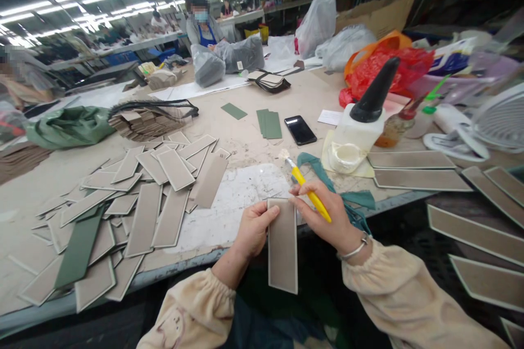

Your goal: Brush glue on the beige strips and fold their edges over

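My left hand [252,229] pinches the upper left edge of a rectangular taupe panel [282,253] with a pale border, its thumb on the face. The panel hangs over the table's front edge, above my lap. In my right hand [327,218] is a brush with a yellow handle [311,196]; its bristles, crusted with something pale, point up and away from me. The fingertips of that hand are close to the panel's top right corner; whether they touch it I cannot tell. A teal cloth [317,166] lies just beyond the brush.
Many similar panels [143,212] are heaped at left, with a green strip [82,245] among them. A white glue bottle with black nozzle [360,131], a phone [301,130] and green pieces [269,124] lie ahead. More panels [421,180] are at right. A masked person works opposite.
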Tool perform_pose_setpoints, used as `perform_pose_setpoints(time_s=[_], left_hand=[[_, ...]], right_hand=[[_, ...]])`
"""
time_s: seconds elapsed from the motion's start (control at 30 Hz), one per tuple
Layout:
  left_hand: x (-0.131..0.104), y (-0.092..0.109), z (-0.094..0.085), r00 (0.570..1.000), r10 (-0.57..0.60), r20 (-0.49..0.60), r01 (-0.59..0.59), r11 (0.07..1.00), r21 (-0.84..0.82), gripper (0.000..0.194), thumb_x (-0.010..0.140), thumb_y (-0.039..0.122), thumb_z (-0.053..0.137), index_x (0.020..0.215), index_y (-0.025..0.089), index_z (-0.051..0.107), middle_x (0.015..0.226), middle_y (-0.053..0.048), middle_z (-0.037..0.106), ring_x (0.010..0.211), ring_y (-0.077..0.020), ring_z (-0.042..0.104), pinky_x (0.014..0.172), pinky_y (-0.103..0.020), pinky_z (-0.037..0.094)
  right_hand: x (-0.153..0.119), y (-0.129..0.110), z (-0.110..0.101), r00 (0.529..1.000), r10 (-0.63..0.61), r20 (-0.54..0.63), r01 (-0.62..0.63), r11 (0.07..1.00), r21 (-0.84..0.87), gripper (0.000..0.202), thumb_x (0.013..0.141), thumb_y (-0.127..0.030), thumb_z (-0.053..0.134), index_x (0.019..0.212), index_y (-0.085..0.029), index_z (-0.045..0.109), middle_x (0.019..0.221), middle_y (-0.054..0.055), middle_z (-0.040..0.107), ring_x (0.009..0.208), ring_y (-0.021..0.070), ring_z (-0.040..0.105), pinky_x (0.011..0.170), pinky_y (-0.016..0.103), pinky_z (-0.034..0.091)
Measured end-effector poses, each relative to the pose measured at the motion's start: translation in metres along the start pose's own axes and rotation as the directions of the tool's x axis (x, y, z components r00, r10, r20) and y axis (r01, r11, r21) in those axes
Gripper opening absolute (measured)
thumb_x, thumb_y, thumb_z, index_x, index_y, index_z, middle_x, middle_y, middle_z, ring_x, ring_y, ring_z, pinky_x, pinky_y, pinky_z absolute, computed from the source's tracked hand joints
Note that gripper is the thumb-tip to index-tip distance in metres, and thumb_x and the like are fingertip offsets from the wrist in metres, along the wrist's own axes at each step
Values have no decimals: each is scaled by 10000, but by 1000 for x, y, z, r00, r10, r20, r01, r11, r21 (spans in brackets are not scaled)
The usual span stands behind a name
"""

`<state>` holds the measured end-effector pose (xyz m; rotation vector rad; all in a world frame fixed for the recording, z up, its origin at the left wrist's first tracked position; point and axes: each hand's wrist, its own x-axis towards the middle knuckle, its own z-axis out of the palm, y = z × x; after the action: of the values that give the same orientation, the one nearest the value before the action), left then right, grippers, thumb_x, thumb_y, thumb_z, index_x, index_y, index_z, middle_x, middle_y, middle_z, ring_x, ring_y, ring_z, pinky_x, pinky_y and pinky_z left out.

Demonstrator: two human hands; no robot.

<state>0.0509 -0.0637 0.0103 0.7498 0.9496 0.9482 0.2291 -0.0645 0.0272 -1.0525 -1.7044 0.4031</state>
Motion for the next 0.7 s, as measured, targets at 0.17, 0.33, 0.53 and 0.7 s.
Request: perform_pose_setpoints(time_s=[0.17,0.33,0.53,0.7], left_hand=[[0,7,1,999,-25,-25,24,999,-41,370,607,402,837,795,103,726,674,-54,682,577,-124,580,578,-233,445],[0,8,3,999,-34,10,34,995,-94,366,617,397,834,805,102,726,675,-58,686,598,-129,595,598,-233,454],[1,3,1,999,-12,42,14,999,-49,345,673,418,794,814,114,713,683,-42,679,581,-113,577,590,-224,446],[2,-3,-2,997,62,37,-65,995,81,342,707,401,768,917,137,714,805,-39,700,681,-137,605,655,-241,461]], right_hand=[[2,1,-10,993,91,-72,-89,995,37,175,858,-213,626,939,-239,473,974,39,650,937,187,668,848,338,517],[-3,1,-4,992,69,103,-75,996,51,216,826,-245,673,923,-237,480,937,17,651,884,169,658,804,298,512],[-6,-1,6,985,102,142,-99,995,-27,109,870,-246,600,838,-229,497,803,-12,608,725,132,599,673,250,466],[-6,-4,7,984,108,140,-107,994,-11,123,881,-228,572,788,-221,493,752,-22,585,674,120,565,654,245,442]])
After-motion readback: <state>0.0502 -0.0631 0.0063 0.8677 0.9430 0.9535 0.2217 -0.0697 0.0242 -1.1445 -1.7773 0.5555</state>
